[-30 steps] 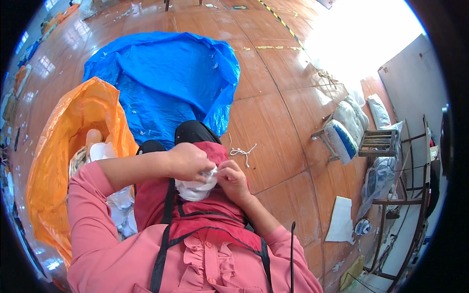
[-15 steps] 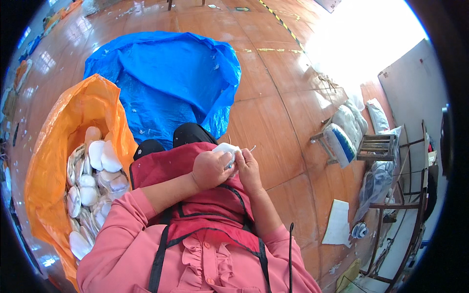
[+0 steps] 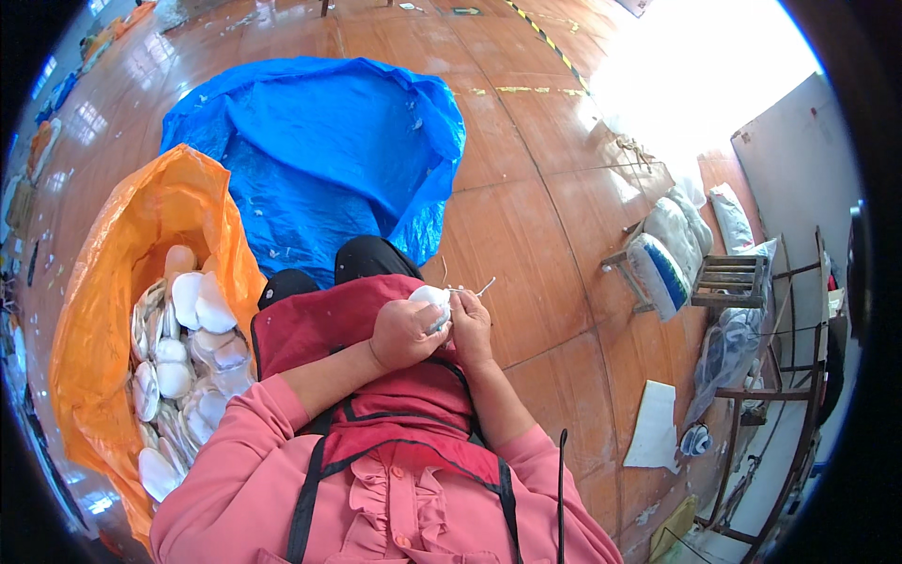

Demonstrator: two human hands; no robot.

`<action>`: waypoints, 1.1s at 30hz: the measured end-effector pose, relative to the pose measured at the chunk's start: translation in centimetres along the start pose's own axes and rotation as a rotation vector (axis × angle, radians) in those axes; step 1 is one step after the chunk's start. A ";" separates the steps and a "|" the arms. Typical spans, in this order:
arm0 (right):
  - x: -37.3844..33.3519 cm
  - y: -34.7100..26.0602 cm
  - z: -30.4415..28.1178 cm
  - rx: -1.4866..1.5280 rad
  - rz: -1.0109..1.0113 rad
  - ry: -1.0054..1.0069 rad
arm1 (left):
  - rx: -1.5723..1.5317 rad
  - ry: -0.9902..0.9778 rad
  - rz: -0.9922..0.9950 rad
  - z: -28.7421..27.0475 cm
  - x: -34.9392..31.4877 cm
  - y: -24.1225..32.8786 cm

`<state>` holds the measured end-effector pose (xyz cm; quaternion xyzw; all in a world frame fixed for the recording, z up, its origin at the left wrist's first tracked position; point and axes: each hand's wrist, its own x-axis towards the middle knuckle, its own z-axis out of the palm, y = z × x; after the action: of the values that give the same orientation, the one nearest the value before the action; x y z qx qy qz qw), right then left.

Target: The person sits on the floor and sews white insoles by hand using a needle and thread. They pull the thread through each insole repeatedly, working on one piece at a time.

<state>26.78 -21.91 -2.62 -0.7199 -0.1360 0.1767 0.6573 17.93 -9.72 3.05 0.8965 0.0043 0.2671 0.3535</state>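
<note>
Over my lap, my left hand (image 3: 407, 333) is closed round a small white rounded pad (image 3: 430, 298), which pokes out above the fingers. My right hand (image 3: 472, 325) is pinched at the pad's right side, close against the left. From its fingertips sticks out a thin white strand (image 3: 487, 286), with loose ends. Whether strand and pad are joined cannot be made out. To my left stands an orange sack (image 3: 94, 310) with its mouth gaping, holding many similar white and beige rounded pads (image 3: 174, 376). A dark red apron (image 3: 310, 315) covers my lap beneath both hands.
A big blue plastic sack (image 3: 310, 141) lies spread on the brown tiled floor beyond my knees. On the right are a small wooden stool (image 3: 728, 280), stuffed bags (image 3: 660, 273), a white sheet (image 3: 651, 428) and a metal frame (image 3: 766, 395).
My hands have shifted slightly, with the right fingers moving a little lower and apart from the left. More of the white strand and the pad's top now shows.
</note>
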 end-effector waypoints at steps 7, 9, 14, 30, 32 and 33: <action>-1.1 2.1 -0.7 0.201 0.228 -0.064 | -0.055 -0.035 0.052 -0.5 -1.1 0.0; -1.2 2.0 -1.2 0.227 0.192 -0.096 | -0.054 -0.049 0.063 -0.6 -1.0 0.0; -1.8 -2.0 -1.8 0.333 0.172 -0.122 | 0.016 -0.078 0.028 -1.4 -1.2 0.5; -2.1 -2.8 -1.3 -0.043 -0.027 -0.222 | 0.056 -0.193 0.196 -1.7 -1.3 1.0; -2.2 -2.2 -0.6 0.001 -0.117 -0.124 | 0.061 -0.202 0.208 -1.7 -1.2 0.8; -2.4 -2.2 -0.5 0.012 -0.098 -0.124 | 0.057 -0.206 0.205 -1.7 -1.4 0.9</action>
<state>24.89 -23.19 -0.21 -0.6963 -0.2105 0.1892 0.6596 15.78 -9.54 4.00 0.9245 -0.1160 0.2079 0.2976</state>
